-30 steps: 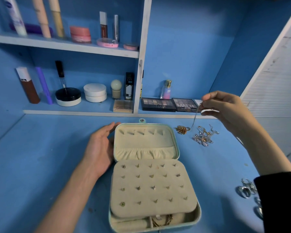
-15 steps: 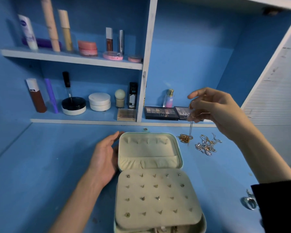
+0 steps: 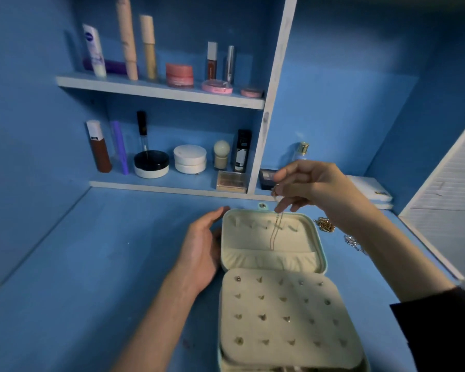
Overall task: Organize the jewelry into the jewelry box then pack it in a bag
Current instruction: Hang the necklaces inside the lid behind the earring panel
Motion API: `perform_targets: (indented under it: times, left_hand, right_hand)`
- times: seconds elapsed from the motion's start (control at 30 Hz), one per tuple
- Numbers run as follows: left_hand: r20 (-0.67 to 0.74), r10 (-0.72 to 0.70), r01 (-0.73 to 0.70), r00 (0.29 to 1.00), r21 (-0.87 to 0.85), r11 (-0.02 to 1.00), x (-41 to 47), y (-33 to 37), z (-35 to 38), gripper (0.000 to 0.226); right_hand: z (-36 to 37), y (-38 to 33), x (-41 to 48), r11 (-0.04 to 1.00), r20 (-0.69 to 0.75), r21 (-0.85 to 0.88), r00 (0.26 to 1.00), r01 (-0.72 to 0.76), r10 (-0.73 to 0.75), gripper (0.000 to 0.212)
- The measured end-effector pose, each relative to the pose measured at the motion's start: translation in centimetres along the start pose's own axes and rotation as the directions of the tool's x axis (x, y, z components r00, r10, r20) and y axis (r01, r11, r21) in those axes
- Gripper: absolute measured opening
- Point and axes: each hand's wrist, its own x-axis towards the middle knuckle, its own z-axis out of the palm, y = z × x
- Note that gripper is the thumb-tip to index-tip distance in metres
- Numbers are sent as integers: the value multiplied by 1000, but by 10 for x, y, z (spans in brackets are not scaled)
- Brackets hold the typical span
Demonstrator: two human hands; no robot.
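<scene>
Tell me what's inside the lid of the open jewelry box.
A row of hooks along the top and a gathered pocket below. The right hand dangles a thin chain in front of the hooks. The pocket's contents are hidden.

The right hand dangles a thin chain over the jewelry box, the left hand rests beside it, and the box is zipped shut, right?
Not shut: the head view shows the jewelry box open, lid laid back. The right hand does dangle the thin chain over it, and the left hand rests beside it.
</scene>
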Motion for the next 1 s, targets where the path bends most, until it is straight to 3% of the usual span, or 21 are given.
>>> perform_targets:
  times: [0.33, 0.6, 0.83, 1.0]
  left_hand:
    - [28, -15, 15, 1000, -19, 1000, 1, 0, -1, 29]
    - [30, -13, 14, 999, -32, 999, 3, -1, -3, 42]
    - [14, -22, 23, 1000, -30, 999, 2, -1, -4, 26]
    - [15, 6, -6, 1000, -2, 1000, 4, -2, -6, 39]
  right_hand:
    - [45, 12, 19, 997, 113, 2, 990, -80, 79, 18]
    - [51, 11, 27, 995, 100, 3, 990, -95, 94, 19]
    - [48, 16, 22, 957, 1, -287, 999, -52, 54, 18]
    - [47, 14, 5, 909, 69, -414, 995, -41, 76, 19]
